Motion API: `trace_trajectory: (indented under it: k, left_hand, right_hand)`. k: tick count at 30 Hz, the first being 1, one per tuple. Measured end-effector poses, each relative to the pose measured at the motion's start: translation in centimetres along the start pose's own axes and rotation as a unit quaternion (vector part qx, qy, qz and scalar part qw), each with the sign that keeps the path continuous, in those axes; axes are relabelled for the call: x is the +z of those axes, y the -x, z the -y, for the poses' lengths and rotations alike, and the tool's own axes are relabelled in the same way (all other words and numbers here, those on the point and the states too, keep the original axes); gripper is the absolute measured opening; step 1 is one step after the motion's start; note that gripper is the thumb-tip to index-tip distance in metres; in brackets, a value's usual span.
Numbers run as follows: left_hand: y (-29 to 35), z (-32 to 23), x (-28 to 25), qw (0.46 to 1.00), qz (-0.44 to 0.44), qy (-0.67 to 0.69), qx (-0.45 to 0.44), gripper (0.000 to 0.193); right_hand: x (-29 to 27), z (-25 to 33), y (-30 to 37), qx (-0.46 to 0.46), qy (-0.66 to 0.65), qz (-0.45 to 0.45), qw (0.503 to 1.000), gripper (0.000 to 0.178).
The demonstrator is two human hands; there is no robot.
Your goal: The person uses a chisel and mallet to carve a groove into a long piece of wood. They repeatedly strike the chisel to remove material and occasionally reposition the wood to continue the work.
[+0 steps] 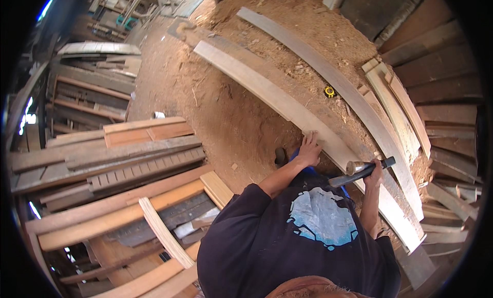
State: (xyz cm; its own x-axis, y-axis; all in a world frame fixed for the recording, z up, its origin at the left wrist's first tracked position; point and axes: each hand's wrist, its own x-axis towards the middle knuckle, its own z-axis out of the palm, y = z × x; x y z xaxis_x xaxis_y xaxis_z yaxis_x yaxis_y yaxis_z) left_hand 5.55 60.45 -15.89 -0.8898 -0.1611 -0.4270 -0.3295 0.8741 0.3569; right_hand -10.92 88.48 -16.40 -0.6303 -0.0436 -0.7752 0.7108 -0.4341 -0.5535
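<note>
A long pale plank (267, 90) runs slantwise in front of me, from the far left to the near right. My left hand (310, 150) lies on it with the fingers stretched out. My right hand (376, 173) is closed around a long dark bar-like tool (354, 178), held across the plank's nearer part. A short, round wooden piece (353, 167) shows beside the tool; whether it is part of it I cannot tell. Beneath the pale plank is a broader, dusty brown board (246, 56).
Another long greyish plank (328, 69) lies on the far side, with a yellow and black tape measure (329, 91) between the two. Short boards (395, 110) rest at the right. Stacked timber (138, 164) fills the left. Sawdust and shavings (303, 36) cover the ground.
</note>
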Motion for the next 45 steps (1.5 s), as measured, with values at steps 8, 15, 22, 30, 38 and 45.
trace_trajectory:
  k: [8,15,22,30,38,45]
  left_hand:
    - [2.9,9.3,0.3,0.96,0.028,0.279,-0.012,0.063]
    - [10.3,27.2,1.8,0.958,-0.021,0.266,-0.104,0.063]
    - [17.8,41.4,-0.4,0.83,-0.16,0.444,-0.298,0.056]
    - [12.2,42.9,-6.5,0.74,-0.222,0.57,-0.278,0.052]
    - [14.4,45.3,0.4,0.72,-0.22,0.557,-0.35,0.053]
    - [26.0,43.9,7.4,0.454,-0.291,0.564,-0.625,0.039]
  right_hand:
    - [11.4,-4.7,1.5,0.015,0.077,0.086,0.993,0.013]
    - [22.6,-12.6,0.8,0.049,0.066,0.095,0.992,0.012]
    - [35.0,-19.0,2.2,0.099,0.066,0.112,0.987,0.017]
    - [43.3,-23.6,0.6,0.091,0.153,0.116,0.977,0.015]
    - [60.0,-30.6,-3.7,0.1,0.367,0.213,0.9,0.019]
    - [73.3,-37.6,0.5,-0.182,0.722,0.372,0.554,0.03]
